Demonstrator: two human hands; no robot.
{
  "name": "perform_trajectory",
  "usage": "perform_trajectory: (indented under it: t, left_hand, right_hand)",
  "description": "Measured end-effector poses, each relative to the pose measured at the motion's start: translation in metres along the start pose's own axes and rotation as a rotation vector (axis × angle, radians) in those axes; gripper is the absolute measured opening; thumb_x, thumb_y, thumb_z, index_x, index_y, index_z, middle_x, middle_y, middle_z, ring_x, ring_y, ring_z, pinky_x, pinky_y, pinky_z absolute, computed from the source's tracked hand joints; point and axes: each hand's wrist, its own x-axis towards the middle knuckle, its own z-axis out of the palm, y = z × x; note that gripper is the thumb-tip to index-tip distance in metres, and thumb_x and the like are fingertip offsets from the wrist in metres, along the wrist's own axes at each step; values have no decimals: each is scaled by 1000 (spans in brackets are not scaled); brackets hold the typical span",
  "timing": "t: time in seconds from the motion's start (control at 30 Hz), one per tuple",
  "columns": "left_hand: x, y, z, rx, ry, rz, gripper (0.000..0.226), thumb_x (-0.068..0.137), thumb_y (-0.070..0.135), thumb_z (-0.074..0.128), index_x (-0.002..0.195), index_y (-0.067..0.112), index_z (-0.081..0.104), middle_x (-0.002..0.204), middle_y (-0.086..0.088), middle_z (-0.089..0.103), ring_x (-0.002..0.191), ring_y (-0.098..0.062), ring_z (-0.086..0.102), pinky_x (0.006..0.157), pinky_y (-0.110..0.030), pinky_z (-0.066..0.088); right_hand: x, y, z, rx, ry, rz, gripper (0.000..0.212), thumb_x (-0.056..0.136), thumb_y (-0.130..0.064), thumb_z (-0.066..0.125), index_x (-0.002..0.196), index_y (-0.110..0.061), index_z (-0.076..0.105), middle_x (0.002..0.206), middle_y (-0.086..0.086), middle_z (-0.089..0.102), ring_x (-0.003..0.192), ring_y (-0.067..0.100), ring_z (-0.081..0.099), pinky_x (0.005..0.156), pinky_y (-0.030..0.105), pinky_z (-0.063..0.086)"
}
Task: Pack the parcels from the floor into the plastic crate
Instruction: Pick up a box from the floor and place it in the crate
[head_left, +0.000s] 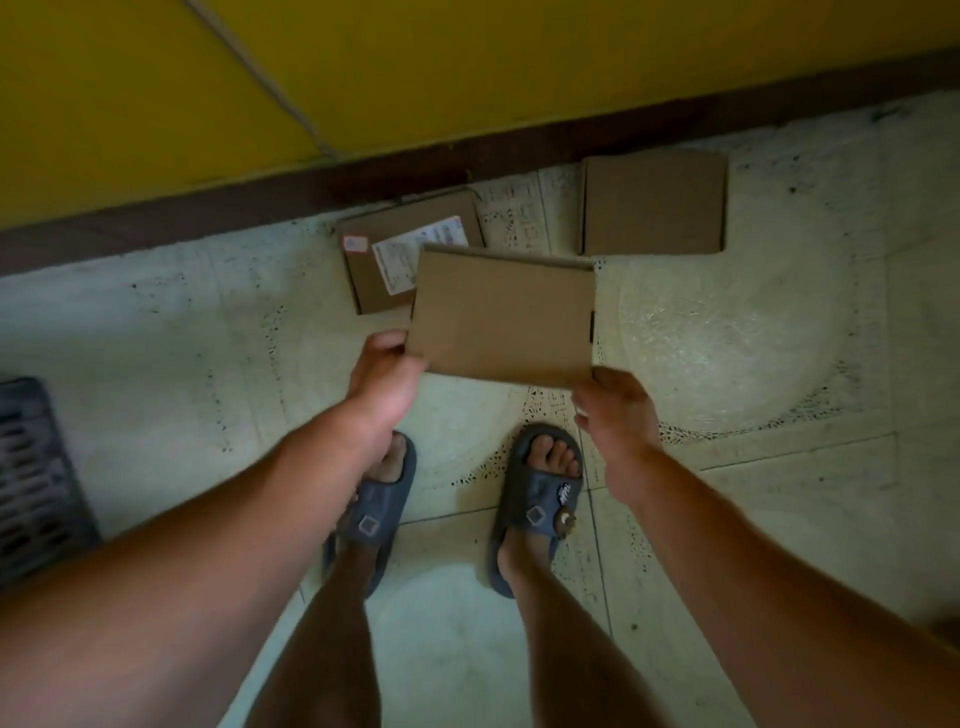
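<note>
Left hand (387, 374) and right hand (618, 415) pinch a cardboard parcel (504, 317) by its near corners, level, likely bound for the plastic crate (36, 467). A labelled parcel (384, 249) and plain parcel (654, 202) wait at the floor's far edge.

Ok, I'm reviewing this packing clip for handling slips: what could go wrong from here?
The held parcel is gripped only at its near corners by the left hand and right hand, so it may tilt or slip. The crate sits at the far left edge of view, so the carry across could clip its rim. The labelled parcel and plain parcel lie close ahead of the feet and might get stepped on.
</note>
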Motion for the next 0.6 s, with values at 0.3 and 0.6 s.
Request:
perform_trajectory:
  t: [0.3,0.6]
  left_hand:
    - [-149,-27,-101,-254,123,-23,25,90,11,62,110,25,56,108,-2,64,83,-7,62,88,-34,53]
    - [-243,-126,-192,-564,218,13,29,94,-5,50,112,16,56,122,-7,59,112,-18,59,84,-25,53]
  right_hand:
    - [-163,-9,-33,-77,-203,-21,4,90,-20,63,91,-16,64,83,7,68,79,23,65,81,41,56]
    - [-279,11,17,-186,-331,-157,11,88,-16,66,95,-21,62,104,10,65,98,27,63,88,33,53]
